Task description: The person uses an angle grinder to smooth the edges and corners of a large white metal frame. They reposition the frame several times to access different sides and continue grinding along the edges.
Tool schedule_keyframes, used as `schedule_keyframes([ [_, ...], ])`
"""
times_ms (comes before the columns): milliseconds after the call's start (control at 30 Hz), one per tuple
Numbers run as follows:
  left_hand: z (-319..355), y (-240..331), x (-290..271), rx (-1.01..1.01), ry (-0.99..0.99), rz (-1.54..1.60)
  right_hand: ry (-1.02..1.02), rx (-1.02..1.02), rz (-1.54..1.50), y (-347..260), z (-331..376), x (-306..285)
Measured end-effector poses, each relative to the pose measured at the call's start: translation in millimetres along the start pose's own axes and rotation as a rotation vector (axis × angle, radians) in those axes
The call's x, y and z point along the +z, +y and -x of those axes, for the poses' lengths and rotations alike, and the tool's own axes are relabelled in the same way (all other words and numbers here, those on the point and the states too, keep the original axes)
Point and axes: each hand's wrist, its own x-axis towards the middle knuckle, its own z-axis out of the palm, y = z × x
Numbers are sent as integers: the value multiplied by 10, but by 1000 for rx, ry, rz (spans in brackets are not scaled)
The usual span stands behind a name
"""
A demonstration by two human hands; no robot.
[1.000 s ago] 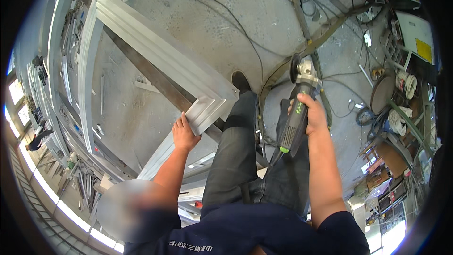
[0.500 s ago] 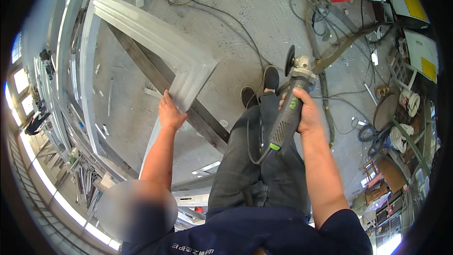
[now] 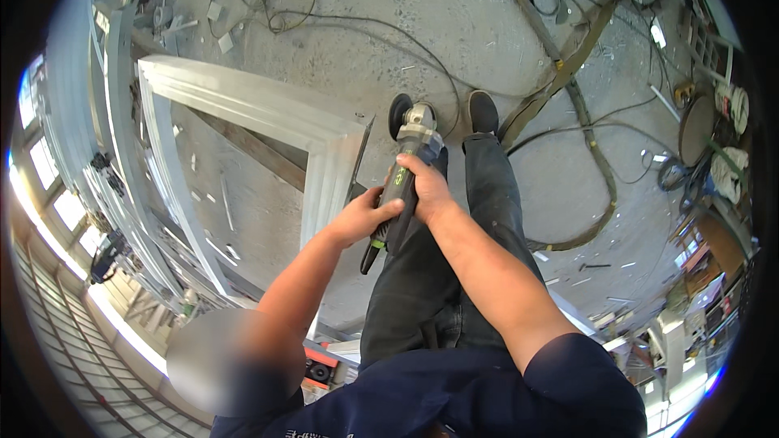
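An angle grinder (image 3: 396, 191) with a dark body and a silver head is held before my legs, its black disc (image 3: 398, 117) at the far end, facing left. My right hand (image 3: 427, 191) is closed round the middle of its body. My left hand (image 3: 362, 216) grips the rear part, near the cord end; some of its fingers are hidden behind the tool. Just left of the grinder is a mitred corner of a silver-grey metal frame (image 3: 235, 104). The disc appears apart from that corner, and whether it spins I cannot tell.
A dark beam (image 3: 256, 148) runs beneath the frame. More long metal profiles (image 3: 122, 97) stand along the left. Cables (image 3: 373, 23) and a thick hose (image 3: 599, 154) lie across the concrete floor, with metal scraps about. My shoe (image 3: 482, 111) is just right of the grinder.
My left hand has let go of the frame and taken hold of the grinder's rear. The grinder has moved left, close to the frame's corner, with my right hand still on it.
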Motion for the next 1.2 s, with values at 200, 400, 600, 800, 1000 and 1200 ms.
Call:
schedule_keyframes([
  [200,-192,177,26,-62,87,-380,67,-99,-64,318,-83,-28],
  [400,-185,79,237,-90,281,-763,-46,-180,-135,590,-294,-186],
  [600,-292,26,240,-38,337,-775,-23,-262,-99,693,-449,-196],
  [800,-316,35,109,-58,332,-843,41,-286,-38,732,-590,-83],
  [1000,-377,-28,-16,-37,332,-889,55,-322,-45,770,-640,-26],
  [1200,-316,7,14,7,360,-889,26,-370,-11,786,-611,-6],
])
